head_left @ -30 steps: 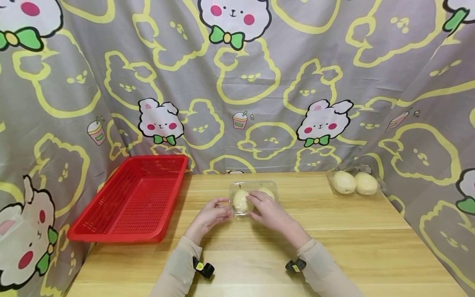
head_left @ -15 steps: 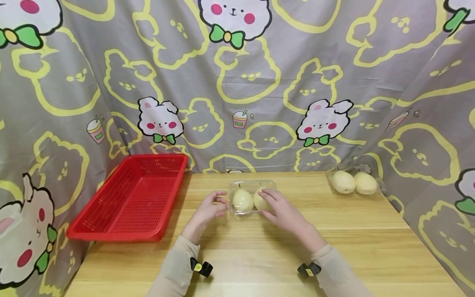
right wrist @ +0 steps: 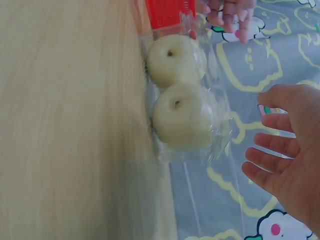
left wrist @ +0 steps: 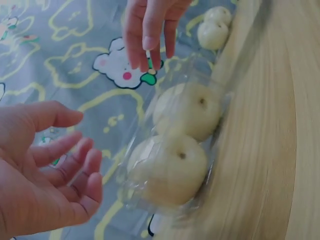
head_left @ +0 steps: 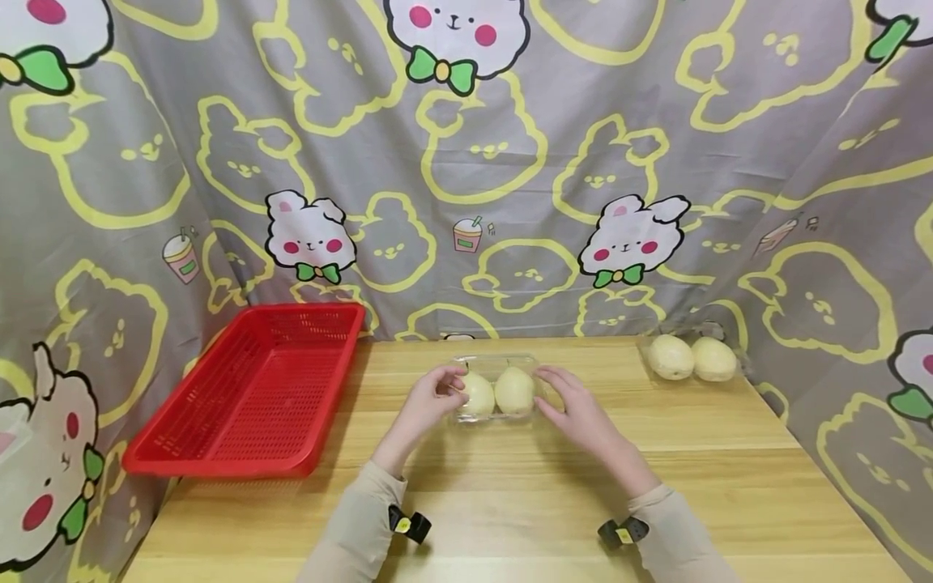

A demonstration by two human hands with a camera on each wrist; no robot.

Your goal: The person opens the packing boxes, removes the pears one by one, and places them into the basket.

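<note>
A clear plastic clamshell box (head_left: 503, 358) lies on the table in front of me. Inside it two pale yellow pears, a left one (head_left: 479, 396) and a right one (head_left: 514, 392), sit side by side. My left hand (head_left: 430, 398) is at the box's left end, fingers loosely bent; the left wrist view has a gap between that hand (left wrist: 55, 165) and the plastic. At the right end, my right hand (head_left: 577, 407) has its fingers spread toward the box. Nothing is in this hand (right wrist: 290, 145) in the right wrist view.
A red perforated plastic basket (head_left: 219, 468) stands on the left of the wooden table (head_left: 496, 510). Toward the back right corner lies another clear pack with pale yellow fruits (head_left: 670, 358). A patterned grey curtain (head_left: 503, 267) rises behind and along both sides.
My right hand has slid off the top of the pears to the box's right end. The left hand drew back slightly, then came in over the left end. The box has barely moved.
</note>
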